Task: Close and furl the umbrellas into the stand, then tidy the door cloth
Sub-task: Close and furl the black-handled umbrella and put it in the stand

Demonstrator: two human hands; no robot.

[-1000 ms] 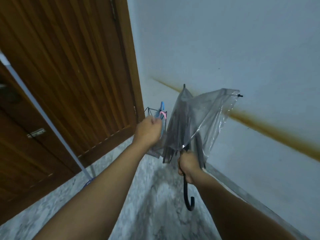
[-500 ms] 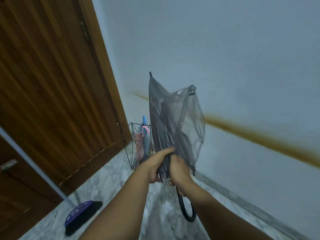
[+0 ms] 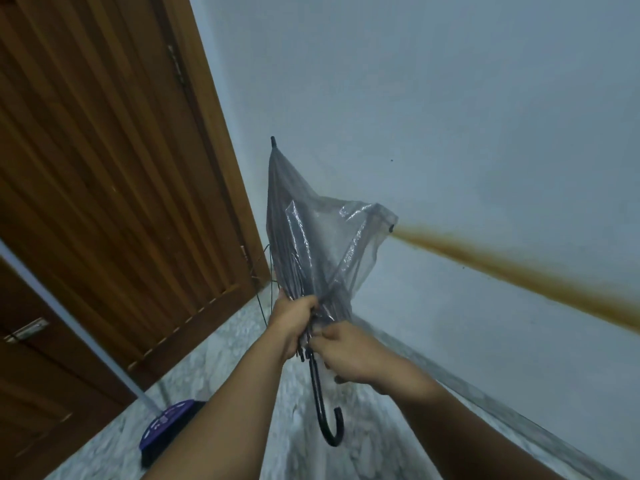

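Observation:
A transparent grey umbrella with a black hooked handle points tip-up in front of me, mostly collapsed, with one fold of canopy still bulging out to the right. My left hand grips the gathered lower edge of the canopy. My right hand pinches the canopy ends just below it, beside the shaft. The black wire stand is almost wholly hidden behind the umbrella and my left hand; only thin wires show.
A wooden door fills the left side. A broom with a purple head and pale handle leans across it on the marble floor. The white wall with a brown stain band runs along the right.
My left hand left the stand and took hold of the canopy's lower edge. The canopy has collapsed inward and the umbrella has risen; the view swung so the stand is now hidden.

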